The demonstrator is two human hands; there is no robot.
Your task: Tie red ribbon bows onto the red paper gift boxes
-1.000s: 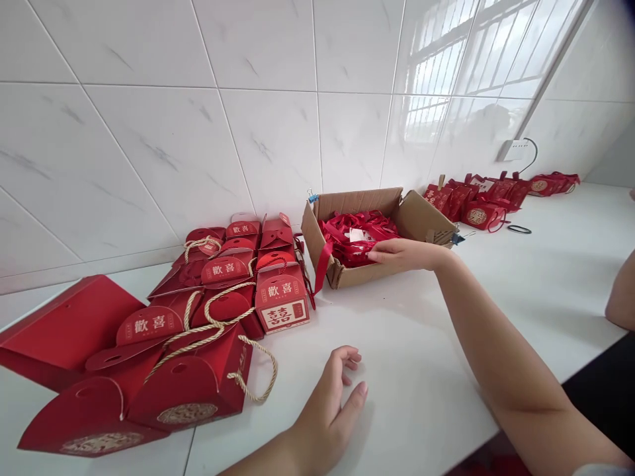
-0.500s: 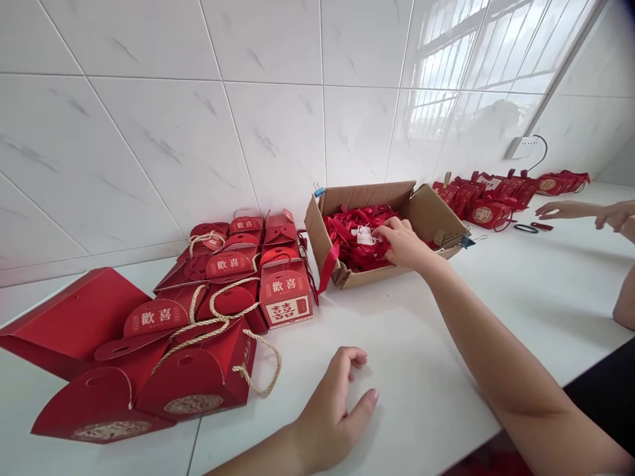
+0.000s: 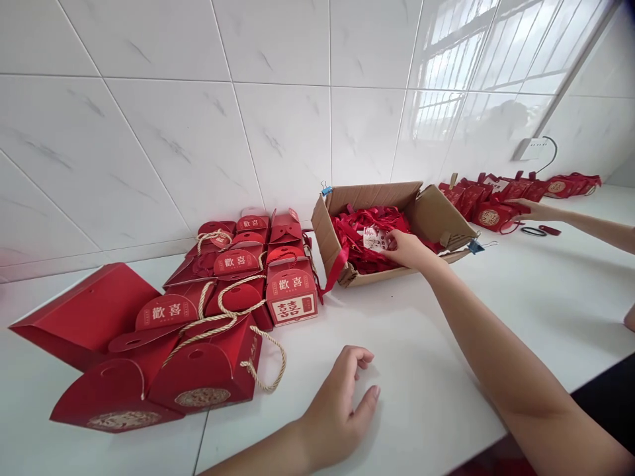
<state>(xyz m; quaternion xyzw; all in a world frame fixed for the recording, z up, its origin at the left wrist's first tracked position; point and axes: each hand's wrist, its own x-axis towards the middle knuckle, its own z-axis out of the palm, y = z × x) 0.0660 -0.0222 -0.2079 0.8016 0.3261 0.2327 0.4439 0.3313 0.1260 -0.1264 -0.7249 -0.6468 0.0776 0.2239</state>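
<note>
My right hand (image 3: 407,251) reaches over the front of an open cardboard box (image 3: 380,277). Its fingers and thumb pinch the right edge of a small white card (image 3: 376,239) with red print. Around the card, red ribbons (image 3: 354,258) fill the box in a tangle, and one strand hangs over its left side. My left hand (image 3: 337,410) rests on the white table, holding nothing, its fingers loosely curled and its thumb apart. Left of the box stand several small red gift boxes (image 3: 292,287) with Chinese characters.
Larger red boxes with gold cord handles (image 3: 203,390) stand at the left. Blue binder clips (image 3: 475,246) sit on the cardboard box's corners. At the right, another person's hand (image 3: 528,210) touches a red box (image 3: 491,217) near a black ring (image 3: 533,231). Behind is a tiled wall.
The white card shows more fully now, at my right fingertips. The other person's hand has reached left to a red box. My left hand has stayed put; the view has shifted slightly.
</note>
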